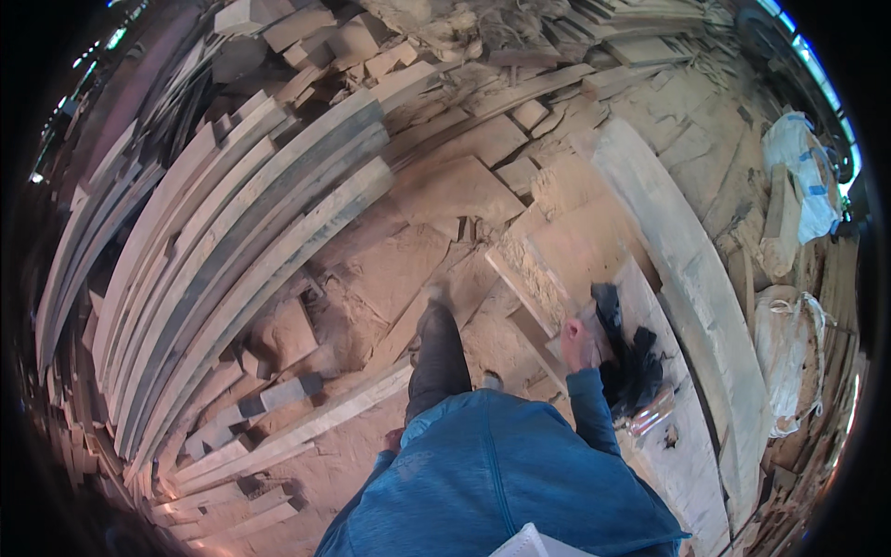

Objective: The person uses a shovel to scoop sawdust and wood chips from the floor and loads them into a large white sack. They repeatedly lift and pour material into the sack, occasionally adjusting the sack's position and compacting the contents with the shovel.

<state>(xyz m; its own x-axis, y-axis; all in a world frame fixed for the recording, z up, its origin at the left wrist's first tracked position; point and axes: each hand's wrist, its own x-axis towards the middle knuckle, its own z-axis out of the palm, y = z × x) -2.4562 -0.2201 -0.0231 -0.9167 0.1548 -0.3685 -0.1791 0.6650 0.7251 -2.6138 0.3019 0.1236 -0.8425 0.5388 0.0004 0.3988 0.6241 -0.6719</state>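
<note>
My right hand (pixel 574 345) hangs in front of my right side, its fingers curled in and nothing visible in them. Just right of it, a crumpled black plastic bag (pixel 635 369) lies on a pale wide board (pixel 691 455). A clear container (pixel 652 412), perhaps a bottle, rests by the bag's lower end. My left hand (pixel 393 439) is low beside my left hip, partly covered by the blue sleeve. Its fingers are hidden, so I cannot tell what it holds, if anything. One of my legs (pixel 438 362) is stretched forward over the dusty ground.
Long thick planks (pixel 269 213) are stacked on the left. A heavy beam (pixel 682 241) curves along the right. White sacks (pixel 789 357) and a white-and-blue bag (pixel 803 176) stand beyond it. Sawdust and offcuts (pixel 353 42) cover the far ground. A long timber (pixel 306 427) lies low on the left.
</note>
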